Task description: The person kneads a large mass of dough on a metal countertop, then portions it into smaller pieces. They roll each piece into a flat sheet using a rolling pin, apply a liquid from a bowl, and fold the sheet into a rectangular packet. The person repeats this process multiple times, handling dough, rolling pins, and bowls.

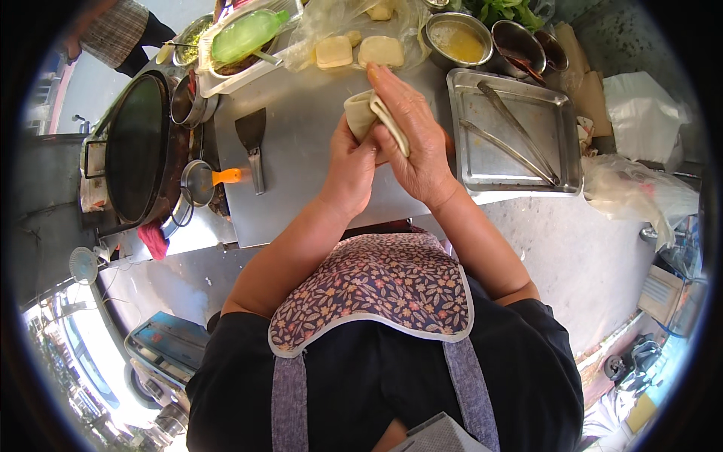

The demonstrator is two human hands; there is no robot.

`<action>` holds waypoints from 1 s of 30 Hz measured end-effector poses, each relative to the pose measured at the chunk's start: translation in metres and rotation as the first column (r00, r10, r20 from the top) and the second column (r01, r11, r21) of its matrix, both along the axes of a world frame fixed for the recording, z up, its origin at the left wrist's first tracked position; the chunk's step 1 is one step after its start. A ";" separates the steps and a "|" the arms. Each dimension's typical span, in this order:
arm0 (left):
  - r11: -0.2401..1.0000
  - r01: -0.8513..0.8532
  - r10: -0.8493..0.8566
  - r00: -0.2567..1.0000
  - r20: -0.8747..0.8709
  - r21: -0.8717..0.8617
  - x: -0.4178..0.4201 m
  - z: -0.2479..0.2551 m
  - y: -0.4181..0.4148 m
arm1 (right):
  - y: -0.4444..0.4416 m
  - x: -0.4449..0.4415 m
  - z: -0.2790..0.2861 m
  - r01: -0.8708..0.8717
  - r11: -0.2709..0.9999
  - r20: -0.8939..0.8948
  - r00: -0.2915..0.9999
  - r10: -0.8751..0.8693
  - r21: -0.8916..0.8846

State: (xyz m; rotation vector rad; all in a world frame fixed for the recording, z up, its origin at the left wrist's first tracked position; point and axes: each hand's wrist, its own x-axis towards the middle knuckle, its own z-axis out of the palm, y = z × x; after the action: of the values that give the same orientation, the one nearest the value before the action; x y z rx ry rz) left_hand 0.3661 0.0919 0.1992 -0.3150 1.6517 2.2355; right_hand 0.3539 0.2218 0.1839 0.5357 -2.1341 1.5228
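A piece of pale dough, folded or rolled over on itself, is held above the steel worktop. My left hand grips its lower left side with the thumb turned inward. On the other side, my right hand presses along the dough with its fingers straight and together. The palms partly hide the dough's lower end. Beyond my fingertips, flat dough pieces lie by a clear plastic sheet.
A round griddle stands at left, near a metal spatula and an orange-handled strainer or pan. At right, tongs rest in a steel tray. Behind are a bowl of yellow liquid and a green bottle. A person stands at upper left.
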 end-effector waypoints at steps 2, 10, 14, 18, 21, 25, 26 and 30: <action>0.991 0.057 -0.067 0.995 0.074 0.122 -0.007 0.005 -0.013 | 0.001 0.005 0.000 -0.003 0.982 0.010 1.000 0.001 0.190; 1.000 -0.020 0.022 0.948 0.317 -0.011 -0.012 -0.019 -0.035 | -0.025 0.003 -0.047 -0.192 0.918 0.487 0.800 0.352 -0.347; 0.792 -0.067 -0.257 0.865 -0.431 -0.607 -0.004 -0.020 -0.036 | -0.005 -0.008 -0.069 0.106 0.860 0.690 0.649 0.320 -0.499; -0.075 -0.073 -0.843 0.537 0.024 -0.995 0.005 -0.123 -0.092 | -0.005 0.012 -0.101 -0.090 0.991 0.735 0.678 -0.011 0.098; 0.051 -0.024 -0.780 0.623 -0.055 -0.998 0.020 -0.117 -0.094 | -0.025 0.038 -0.104 -0.189 0.817 0.335 0.942 -0.004 0.545; 0.071 0.053 -0.797 0.603 -0.025 -0.996 0.041 -0.127 -0.100 | -0.029 0.060 -0.134 -0.401 0.662 0.437 0.891 0.122 0.634; 0.081 0.054 -0.787 0.616 -0.031 -0.995 0.043 -0.130 -0.100 | -0.028 0.060 -0.137 -0.396 0.676 0.425 0.895 0.133 0.622; 0.108 0.065 -0.764 0.644 -0.041 -0.992 0.037 -0.134 -0.095 | -0.023 0.055 -0.144 -0.402 0.713 0.408 0.896 0.176 0.575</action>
State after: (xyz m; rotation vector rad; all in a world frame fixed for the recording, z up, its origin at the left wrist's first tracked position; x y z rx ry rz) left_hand 0.4032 -0.0032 0.0648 0.6713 2.7793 0.5055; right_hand 0.4085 0.1986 0.0397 0.9521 -2.9794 1.0077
